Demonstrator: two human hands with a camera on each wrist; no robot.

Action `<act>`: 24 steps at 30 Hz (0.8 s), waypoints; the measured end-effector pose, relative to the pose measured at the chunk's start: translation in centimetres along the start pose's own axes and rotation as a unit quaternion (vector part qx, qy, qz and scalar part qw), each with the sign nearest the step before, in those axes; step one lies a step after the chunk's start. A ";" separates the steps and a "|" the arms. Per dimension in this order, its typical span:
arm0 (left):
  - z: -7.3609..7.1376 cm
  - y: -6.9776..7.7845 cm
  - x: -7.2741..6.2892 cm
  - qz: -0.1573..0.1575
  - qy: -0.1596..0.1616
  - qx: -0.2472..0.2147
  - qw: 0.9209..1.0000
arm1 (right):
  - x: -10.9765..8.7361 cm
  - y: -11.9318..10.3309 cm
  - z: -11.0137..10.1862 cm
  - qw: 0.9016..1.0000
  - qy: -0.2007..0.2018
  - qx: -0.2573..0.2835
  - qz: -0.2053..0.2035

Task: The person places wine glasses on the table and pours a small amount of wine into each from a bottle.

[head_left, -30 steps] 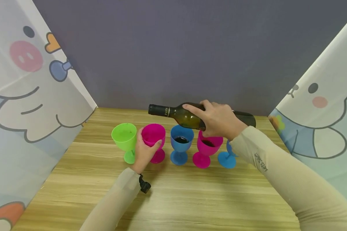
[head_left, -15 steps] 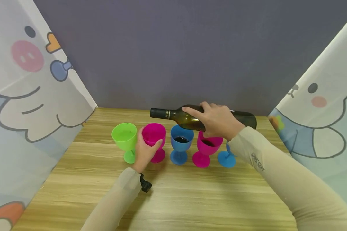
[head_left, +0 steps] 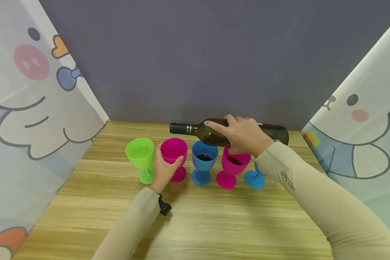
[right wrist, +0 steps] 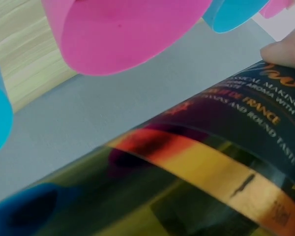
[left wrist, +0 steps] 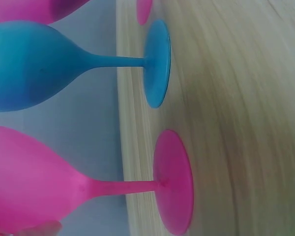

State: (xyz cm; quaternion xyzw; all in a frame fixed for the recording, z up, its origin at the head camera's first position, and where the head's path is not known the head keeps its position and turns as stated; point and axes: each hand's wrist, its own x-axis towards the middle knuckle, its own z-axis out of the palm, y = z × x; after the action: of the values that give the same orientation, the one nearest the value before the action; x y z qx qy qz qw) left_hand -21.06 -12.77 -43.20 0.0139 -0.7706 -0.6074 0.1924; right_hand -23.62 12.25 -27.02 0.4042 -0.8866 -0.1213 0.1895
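Observation:
In the head view my left hand (head_left: pixel 164 168) grips the bowl of a pink goblet (head_left: pixel 174 146), second from the left in a row on the table. My right hand (head_left: pixel 245 134) holds a dark green wine bottle (head_left: pixel 211 131) around its body. The bottle lies almost level above the goblets, neck to the left, its mouth near the gripped goblet's rim. No stream of liquid is visible. In the right wrist view, the bottle's printed label (right wrist: pixel 265 105) and a fingertip on it show. The left wrist view shows the pink goblet's foot (left wrist: pixel 174 182) on the table.
A green goblet (head_left: pixel 139 153) stands at the row's left end. Right of the gripped one are a blue goblet (head_left: pixel 201 166) and another pink goblet (head_left: pixel 229 169), both with dark liquid. A second blue goblet (head_left: pixel 255 180) is partly hidden by the right sleeve. A grey wall (head_left: pixel 195 61) rises behind.
The bottle's neck has moved slightly right and down in the head view. Both hands keep their grip, and the goblets stay practically where they were.

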 end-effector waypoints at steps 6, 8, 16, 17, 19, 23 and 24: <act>0.1 0.1 0.0 0.002 0.002 0.005 1.000 | 0.2 0.0 -0.1 1.000 -0.026 0.006 0.009; 0.1 0.2 0.0 0.004 0.003 0.006 1.000 | 0.2 0.0 0.0 1.000 -0.023 0.004 0.007; 0.2 0.3 0.1 0.009 0.010 0.005 1.000 | 0.2 0.1 0.3 0.999 -0.031 0.002 0.010; 0.2 0.3 0.1 0.008 0.009 0.006 1.000 | 0.2 0.1 0.3 0.999 -0.033 0.003 0.010; 0.2 0.3 0.0 0.006 0.008 0.008 1.000 | 0.3 0.1 0.3 0.999 -0.034 0.005 0.009; 0.1 0.2 0.0 0.000 0.008 0.006 1.000 | 0.3 0.1 0.4 0.999 -0.034 0.008 0.005; 0.1 0.1 0.0 0.001 0.009 0.006 1.000 | 0.3 0.1 0.5 0.999 -0.033 0.008 0.005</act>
State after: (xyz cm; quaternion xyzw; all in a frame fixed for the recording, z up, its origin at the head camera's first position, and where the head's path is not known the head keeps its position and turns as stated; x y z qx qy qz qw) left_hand -21.04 -12.60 -43.10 0.0200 -0.7722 -0.6029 0.1994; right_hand -24.07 12.11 -27.32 0.3972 -0.8952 -0.1265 0.1574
